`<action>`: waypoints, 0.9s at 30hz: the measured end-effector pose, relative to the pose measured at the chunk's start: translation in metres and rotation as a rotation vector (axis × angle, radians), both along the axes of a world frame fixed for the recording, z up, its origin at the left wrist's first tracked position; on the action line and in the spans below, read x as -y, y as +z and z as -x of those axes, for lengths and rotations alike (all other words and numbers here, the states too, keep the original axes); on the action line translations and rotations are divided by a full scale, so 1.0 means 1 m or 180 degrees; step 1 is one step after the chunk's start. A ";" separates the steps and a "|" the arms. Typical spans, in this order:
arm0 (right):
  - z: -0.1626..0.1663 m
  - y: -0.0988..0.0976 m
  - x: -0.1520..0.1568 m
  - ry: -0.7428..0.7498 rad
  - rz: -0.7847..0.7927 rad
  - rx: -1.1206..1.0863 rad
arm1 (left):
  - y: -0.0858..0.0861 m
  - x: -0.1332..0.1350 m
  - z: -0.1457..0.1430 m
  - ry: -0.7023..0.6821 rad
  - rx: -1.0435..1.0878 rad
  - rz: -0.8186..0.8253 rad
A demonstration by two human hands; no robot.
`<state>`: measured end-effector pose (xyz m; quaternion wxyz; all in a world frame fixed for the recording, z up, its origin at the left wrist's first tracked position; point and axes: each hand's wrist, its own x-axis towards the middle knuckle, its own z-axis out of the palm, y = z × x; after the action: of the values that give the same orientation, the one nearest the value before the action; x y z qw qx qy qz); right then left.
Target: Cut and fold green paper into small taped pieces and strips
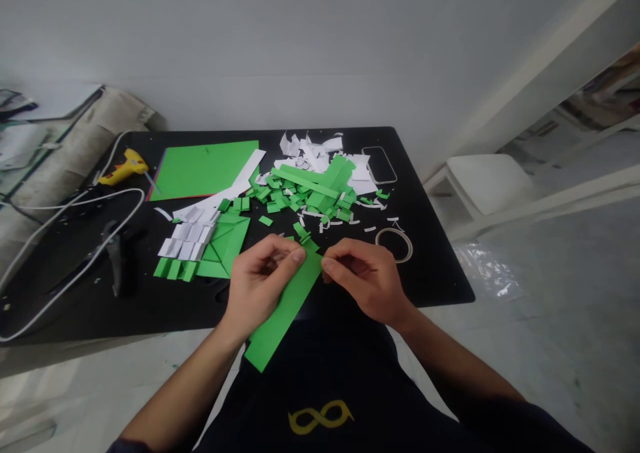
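Note:
A long green paper strip (pixel 286 316) slants from above my lap up to the table's front edge. My left hand (pixel 263 283) pinches its upper left edge between thumb and fingers. At the upper right corner of the strip, my right hand (pixel 367 281) is closed, thumb against forefinger, on the paper's edge. Just beyond the fingertips lie small folded green paper pieces (pixel 301 231). To the left, a folded green sheet (pixel 227 239) carries rows of folded white paper pieces (pixel 186 239), with green ones along the near edge.
Behind my hands lies a heap of green paper pieces (pixel 320 186) and white scraps (pixel 310 151). A green sheet stack (pixel 200 169), a yellow glue gun (pixel 125 166) and a white cable (pixel 120 229) are at left. A tape roll (pixel 411 246) and a phone-shaped object (pixel 380 165) are at right.

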<state>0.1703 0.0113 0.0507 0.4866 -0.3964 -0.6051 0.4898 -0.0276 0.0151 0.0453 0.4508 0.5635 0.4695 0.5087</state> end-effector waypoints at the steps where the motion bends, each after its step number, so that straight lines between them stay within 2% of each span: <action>1: 0.000 -0.001 0.000 -0.0013 0.0010 -0.0002 | -0.001 0.000 0.000 -0.0026 0.0015 0.0029; 7: -0.003 -0.005 0.002 -0.0065 -0.0001 0.0024 | -0.006 0.001 0.001 -0.0205 0.0100 0.0260; 14: -0.007 -0.001 -0.001 0.0153 0.0179 0.0132 | -0.009 0.004 0.000 -0.0383 -0.0404 -0.0127; 18: -0.003 -0.003 -0.003 0.0053 0.0087 0.0265 | -0.008 0.006 -0.001 -0.0551 -0.0691 -0.0308; 27: -0.008 -0.009 0.000 -0.0358 0.0153 0.0004 | -0.010 0.011 0.010 -0.0690 -0.0568 0.0293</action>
<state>0.1788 0.0115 0.0415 0.5033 -0.4417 -0.5702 0.4758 -0.0375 0.0038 0.0352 0.4850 0.6326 0.4669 0.3828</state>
